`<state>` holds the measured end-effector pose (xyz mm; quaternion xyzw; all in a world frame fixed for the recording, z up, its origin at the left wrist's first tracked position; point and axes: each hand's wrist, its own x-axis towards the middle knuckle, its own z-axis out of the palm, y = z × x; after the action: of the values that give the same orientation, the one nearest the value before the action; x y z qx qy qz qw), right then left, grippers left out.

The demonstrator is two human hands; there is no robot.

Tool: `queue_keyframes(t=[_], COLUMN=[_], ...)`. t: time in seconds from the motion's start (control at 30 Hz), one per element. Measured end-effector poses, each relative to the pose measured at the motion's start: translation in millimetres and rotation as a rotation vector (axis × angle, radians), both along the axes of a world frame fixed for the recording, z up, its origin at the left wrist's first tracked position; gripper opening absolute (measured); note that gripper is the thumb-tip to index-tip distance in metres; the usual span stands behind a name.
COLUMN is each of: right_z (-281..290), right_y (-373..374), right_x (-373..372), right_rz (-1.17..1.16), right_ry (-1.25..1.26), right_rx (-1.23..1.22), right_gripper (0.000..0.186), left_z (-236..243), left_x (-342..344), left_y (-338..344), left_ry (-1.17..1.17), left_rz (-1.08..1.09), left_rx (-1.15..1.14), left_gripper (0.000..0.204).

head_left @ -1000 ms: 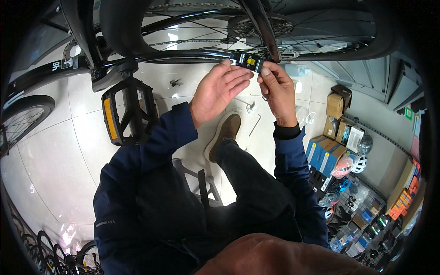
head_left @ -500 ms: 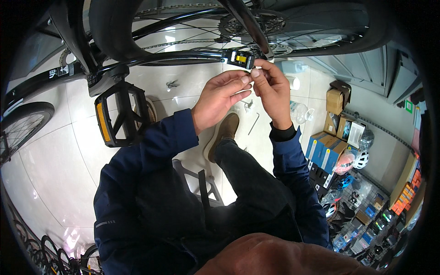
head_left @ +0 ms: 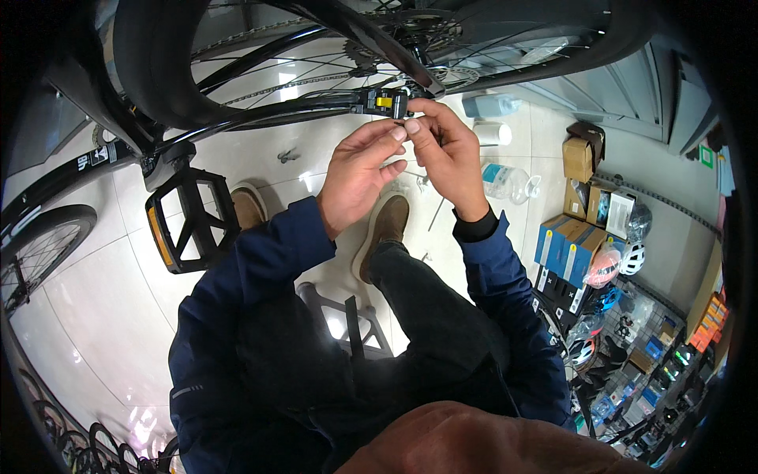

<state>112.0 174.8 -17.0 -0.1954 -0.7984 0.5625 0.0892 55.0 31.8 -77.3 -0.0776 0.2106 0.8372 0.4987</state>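
Observation:
A black bicycle fills the top of the head view, its rear wheel (head_left: pixel 158 71) and chainstay (head_left: pixel 260 110) crossing above my hands. A small black and yellow device (head_left: pixel 384 102) is fixed on the chainstay near the hub. My left hand (head_left: pixel 359 178) and my right hand (head_left: pixel 446 154) meet just below it, fingertips pinched together on a tiny part I cannot make out. Both arms wear dark blue sleeves. The black flat pedal (head_left: pixel 189 221) with an orange reflector hangs to the left.
White tiled floor lies below, with my brown shoes (head_left: pixel 383 229) on it. A clear bottle (head_left: pixel 505 180) and a white roll (head_left: pixel 493 133) stand at the right. Cardboard and blue boxes (head_left: pixel 572 245), helmets and shelved goods line the right wall. Another wheel (head_left: pixel 35 253) is at left.
Both hands have drawn closer together under the black and yellow device. The view has shifted, so the pedal and hands sit slightly lower and to the left.

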Motion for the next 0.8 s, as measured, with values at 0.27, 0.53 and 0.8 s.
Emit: queue_keyframes(t=[0.27,0.53,0.8], right_z=[0.7,-0.4,-2.4], right_y=[-1.9,-1.7,-1.2], right_x=[-1.1,0.1,-0.4], right_rz=[-0.009,0.013,-0.005], right_ry=[0.001,-0.016,0.023], right_rx=[-0.003,-0.042,0.035], right_gripper=[0.025,0.028,0.027], left_z=[-2.4,-5.4,4.4], left_x=[-1.0,-3.1,-10.9], left_y=[-1.4,-1.0,-19.7], left_ry=[0.01,0.073,0.141], left_rz=[0.003,0.002,0.059], left_rx=[0.029,0.024,-0.133], left_gripper=[0.017,0.018,0.02])
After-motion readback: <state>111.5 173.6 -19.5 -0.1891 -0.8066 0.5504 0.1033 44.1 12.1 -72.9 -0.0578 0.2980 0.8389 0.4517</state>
